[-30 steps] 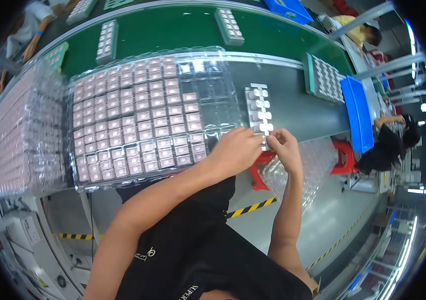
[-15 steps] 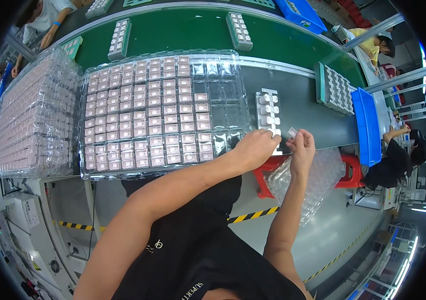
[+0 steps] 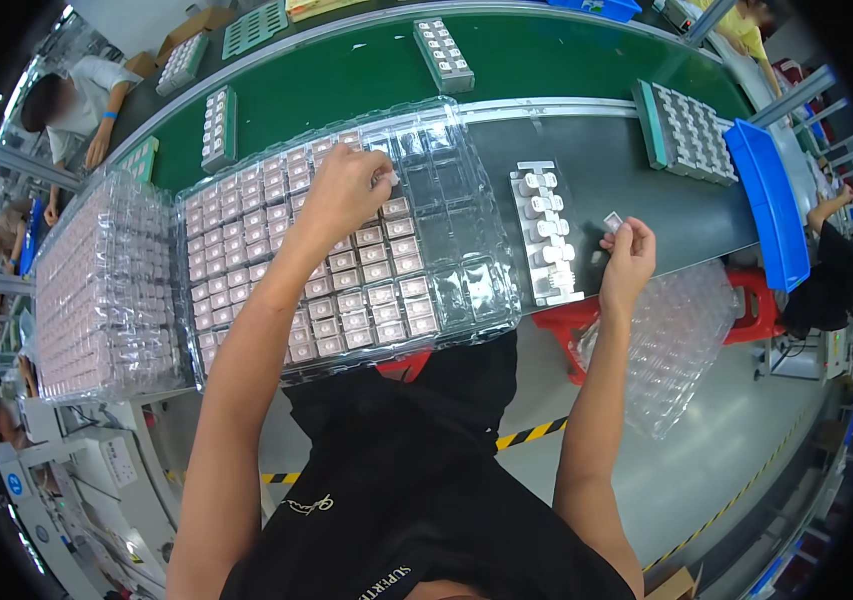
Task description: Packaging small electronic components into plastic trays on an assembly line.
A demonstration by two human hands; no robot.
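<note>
We see a stack of clear plastic trays (image 3: 111,290). Our left hand (image 3: 348,190) is over a wide clear plastic tray (image 3: 454,232) of pink blocks (image 3: 374,272); we cannot tell if its bent fingers grip anything. Next lies a long silver bar (image 3: 558,297) with round white knobs (image 3: 546,228). Our right hand (image 3: 631,255) pinches a pale square piece (image 3: 613,220) over the dark table (image 3: 601,170).

1. Dusty pink on the small blocks (image 3: 376,272), with paler centres, repeated in a tight grid.
2. Clear and colourless on the tray (image 3: 462,212).
3. Bright white on the rounded parts (image 3: 547,204); off-white on the small piece (image 3: 613,221).
4. Deep green on the conveyor belt (image 3: 331,80) (darker, almost slate, on the tabletop (image 3: 591,150)).
5. Plain blue on the long bin (image 3: 771,215); red on the stool (image 3: 761,305).
6. Black with pale lettering on the shirt (image 3: 386,460); slanting yellow-and-black stripes on the floor tape (image 3: 536,433).
</note>
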